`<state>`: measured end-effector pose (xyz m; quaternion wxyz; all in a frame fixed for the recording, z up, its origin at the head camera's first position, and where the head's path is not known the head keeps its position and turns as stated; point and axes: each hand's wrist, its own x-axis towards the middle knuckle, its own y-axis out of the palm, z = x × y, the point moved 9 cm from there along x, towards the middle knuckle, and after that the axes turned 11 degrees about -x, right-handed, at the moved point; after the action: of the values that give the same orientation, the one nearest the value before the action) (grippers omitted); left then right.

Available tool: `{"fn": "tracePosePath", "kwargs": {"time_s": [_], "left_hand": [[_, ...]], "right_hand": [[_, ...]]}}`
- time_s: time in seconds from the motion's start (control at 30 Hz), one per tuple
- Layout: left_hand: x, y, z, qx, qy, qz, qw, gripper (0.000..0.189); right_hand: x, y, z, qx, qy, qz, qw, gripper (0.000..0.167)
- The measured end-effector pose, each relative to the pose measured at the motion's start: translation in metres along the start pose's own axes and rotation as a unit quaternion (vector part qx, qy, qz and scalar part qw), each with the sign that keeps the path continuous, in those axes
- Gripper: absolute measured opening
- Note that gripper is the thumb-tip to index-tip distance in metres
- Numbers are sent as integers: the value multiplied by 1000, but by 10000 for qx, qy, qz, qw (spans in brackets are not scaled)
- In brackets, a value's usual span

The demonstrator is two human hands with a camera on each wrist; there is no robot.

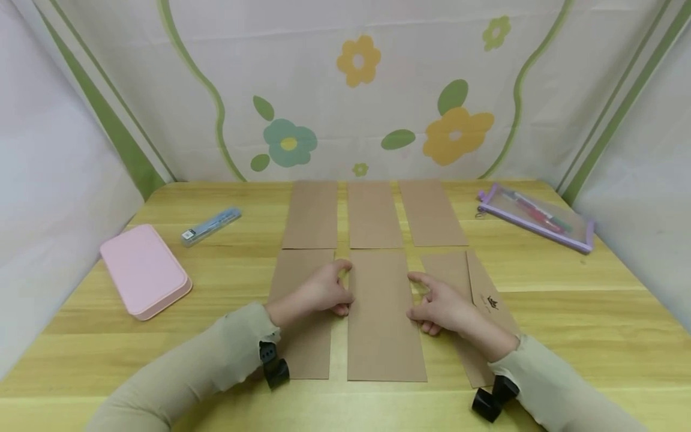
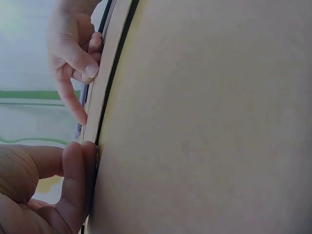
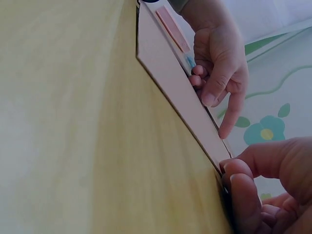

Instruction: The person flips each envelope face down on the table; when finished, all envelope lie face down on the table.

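Note:
A plain brown envelope (image 1: pixel 380 324) lies flat in the middle of the front row, between my two hands. My left hand (image 1: pixel 326 288) touches its left edge with thumb and forefinger spread apart. Against the opposite edge rest the thumb and forefinger of my right hand (image 1: pixel 442 303). Under my left forearm is another brown envelope (image 1: pixel 302 354), partly covered. Beneath my right hand and wrist lies an envelope (image 1: pixel 493 300) with its flap side up and a small dark crown print. Both wrist views show the fingertips low at the paper edges.
Behind, a row of three brown envelopes (image 1: pixel 375 216) lies on the wooden table (image 1: pixel 232 366). To the left are a pink case (image 1: pixel 146 270) and a slim blue box (image 1: pixel 210 227). A purple-edged clear pouch (image 1: pixel 534 216) with pens lies at the right, before a flowered curtain (image 1: pixel 405 36).

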<state>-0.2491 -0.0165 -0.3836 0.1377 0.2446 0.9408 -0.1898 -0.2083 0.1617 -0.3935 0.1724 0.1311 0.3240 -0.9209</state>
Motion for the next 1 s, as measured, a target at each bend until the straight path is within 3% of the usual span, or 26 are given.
{"fn": "tracePosePath", "kwargs": {"time_s": [0.2, 0.37, 0.57, 0.8, 1.0], "left_hand": [[-2, -1, -1, -99, 86, 37, 9999, 66], [-4, 2, -1, -406, 144, 144, 9990, 64], [-5, 6, -13, -989, 536, 275, 9933, 54], [0, 25, -38, -1232, 991, 686, 9850, 48], [8, 42, -49, -1535, 954, 662, 9813, 52]], "right_hand": [[0, -1, 4, -142, -45, -73, 9999, 77], [-7, -2, 9, 54, -224, 67, 9997, 78], [-16, -17, 19, 234, -489, 213, 9983, 79], [-25, -47, 16, 325, -891, -6, 9955, 73], [-35, -67, 3, 377, -769, -117, 9963, 73]]}}
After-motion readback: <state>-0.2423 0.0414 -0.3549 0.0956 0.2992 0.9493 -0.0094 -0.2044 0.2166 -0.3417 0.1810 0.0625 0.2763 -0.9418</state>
